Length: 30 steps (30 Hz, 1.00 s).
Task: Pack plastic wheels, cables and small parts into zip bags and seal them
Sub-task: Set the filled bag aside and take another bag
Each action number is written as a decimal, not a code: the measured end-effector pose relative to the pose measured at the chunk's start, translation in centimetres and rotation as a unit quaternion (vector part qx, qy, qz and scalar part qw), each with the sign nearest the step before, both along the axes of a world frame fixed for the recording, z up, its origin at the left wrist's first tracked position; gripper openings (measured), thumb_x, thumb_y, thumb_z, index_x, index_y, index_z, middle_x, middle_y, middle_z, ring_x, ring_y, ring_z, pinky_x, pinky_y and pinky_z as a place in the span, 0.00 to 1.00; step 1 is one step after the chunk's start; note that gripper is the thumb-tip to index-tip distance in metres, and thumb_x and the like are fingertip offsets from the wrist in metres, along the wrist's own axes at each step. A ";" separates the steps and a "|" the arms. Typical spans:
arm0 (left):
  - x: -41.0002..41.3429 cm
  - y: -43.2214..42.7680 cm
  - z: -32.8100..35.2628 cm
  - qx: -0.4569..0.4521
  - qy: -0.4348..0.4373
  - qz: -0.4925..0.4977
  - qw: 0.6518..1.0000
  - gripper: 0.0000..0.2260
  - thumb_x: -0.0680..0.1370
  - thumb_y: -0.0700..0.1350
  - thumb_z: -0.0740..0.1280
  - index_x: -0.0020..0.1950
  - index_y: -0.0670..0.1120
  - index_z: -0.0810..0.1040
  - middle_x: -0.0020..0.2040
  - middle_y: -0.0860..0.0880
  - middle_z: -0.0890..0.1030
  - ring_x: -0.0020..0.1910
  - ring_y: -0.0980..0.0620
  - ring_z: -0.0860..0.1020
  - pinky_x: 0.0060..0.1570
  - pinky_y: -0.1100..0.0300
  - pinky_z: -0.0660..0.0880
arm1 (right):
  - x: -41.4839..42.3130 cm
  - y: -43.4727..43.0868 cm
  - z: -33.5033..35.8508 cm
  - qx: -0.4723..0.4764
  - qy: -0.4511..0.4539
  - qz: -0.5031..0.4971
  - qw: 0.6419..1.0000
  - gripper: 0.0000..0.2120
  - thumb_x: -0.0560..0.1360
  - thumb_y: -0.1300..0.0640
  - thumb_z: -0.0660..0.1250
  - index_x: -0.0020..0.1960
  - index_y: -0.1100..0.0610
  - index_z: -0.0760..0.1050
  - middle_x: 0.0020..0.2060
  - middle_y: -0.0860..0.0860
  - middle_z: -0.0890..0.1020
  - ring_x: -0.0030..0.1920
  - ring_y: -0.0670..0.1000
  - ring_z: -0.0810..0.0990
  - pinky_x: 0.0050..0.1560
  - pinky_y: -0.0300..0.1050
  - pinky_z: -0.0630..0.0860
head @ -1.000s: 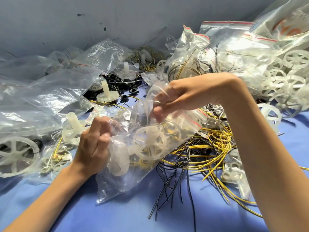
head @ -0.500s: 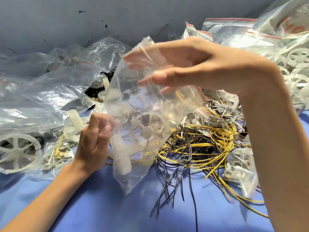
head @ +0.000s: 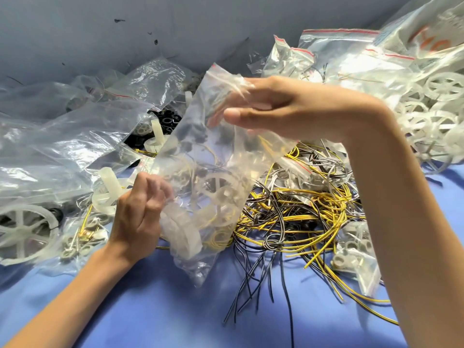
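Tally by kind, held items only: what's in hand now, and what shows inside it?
Zip bag: 1, gripped by left hand and right hand
Spoked wheel plainly visible inside: 1
Total: 2
The bag's other contents are too blurred to count.

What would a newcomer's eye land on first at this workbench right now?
The clear zip bag, lifted mid-frame with a spoked wheel inside, the right hand pinching its top and the left hand gripping its left edge. Just right of it, a tangle of yellow and black cables sprawls on the blue table; white wheels pile up far right.
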<state>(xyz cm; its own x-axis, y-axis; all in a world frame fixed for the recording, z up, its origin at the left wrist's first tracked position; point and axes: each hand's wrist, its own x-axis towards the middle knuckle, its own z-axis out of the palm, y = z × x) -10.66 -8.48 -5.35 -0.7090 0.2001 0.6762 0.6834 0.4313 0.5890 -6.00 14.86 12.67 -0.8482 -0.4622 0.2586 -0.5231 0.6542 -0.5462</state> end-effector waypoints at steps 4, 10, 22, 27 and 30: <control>0.0 0.0 0.1 -0.008 -0.002 -0.001 1.000 0.05 0.76 0.55 0.53 0.43 0.64 0.67 0.41 0.57 0.78 0.36 0.60 0.75 0.37 0.59 0.70 | -2.1 2.0 -0.5 -0.029 0.093 -0.092 0.991 0.23 0.77 0.41 0.57 0.52 0.59 0.80 0.51 0.55 0.83 0.51 0.50 0.81 0.52 0.49 0.77; 0.4 0.0 0.3 -0.018 -0.001 -0.002 1.000 0.11 0.73 0.64 0.58 0.43 0.58 0.68 0.36 0.54 0.76 0.35 0.59 0.74 0.33 0.69 0.67 | -3.9 6.6 -1.6 0.219 -0.022 -0.156 0.963 0.05 0.74 0.45 0.64 0.39 0.39 0.76 0.32 0.34 0.78 0.37 0.38 0.77 0.41 0.41 0.74; 0.2 0.4 0.4 0.037 -0.035 -0.040 0.998 0.10 0.69 0.54 0.60 0.45 0.51 0.68 0.43 0.61 0.79 0.37 0.63 0.76 0.38 0.70 0.70 | -5.5 8.0 -4.0 0.323 -0.208 -0.157 0.910 0.24 0.69 0.50 0.74 0.63 0.40 0.73 0.48 0.37 0.81 0.43 0.38 0.76 0.43 0.40 0.69; 0.3 0.6 0.6 0.020 -0.021 -0.050 0.998 0.09 0.70 0.53 0.59 0.47 0.52 0.66 0.44 0.65 0.79 0.38 0.64 0.76 0.40 0.72 0.70 | -6.0 8.5 -4.3 0.316 -0.208 -0.176 0.909 0.26 0.69 0.51 0.75 0.64 0.39 0.72 0.36 0.36 0.78 0.41 0.41 0.77 0.52 0.47 0.74; 0.3 0.4 0.6 0.026 -0.017 -0.051 0.998 0.08 0.71 0.53 0.59 0.48 0.55 0.66 0.44 0.63 0.79 0.37 0.60 0.76 0.39 0.63 0.72 | -6.0 8.3 -4.6 0.350 -0.210 -0.205 0.890 0.28 0.67 0.46 0.75 0.65 0.37 0.70 0.45 0.40 0.76 0.50 0.49 0.77 0.57 0.51 0.74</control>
<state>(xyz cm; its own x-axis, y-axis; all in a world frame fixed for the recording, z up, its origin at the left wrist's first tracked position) -10.36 -8.05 -4.78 -0.7096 0.2365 0.6638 0.7013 0.3289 0.6325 -12.03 23.20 8.08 -0.9363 -0.0158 -0.3508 -0.0089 0.9997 -0.0211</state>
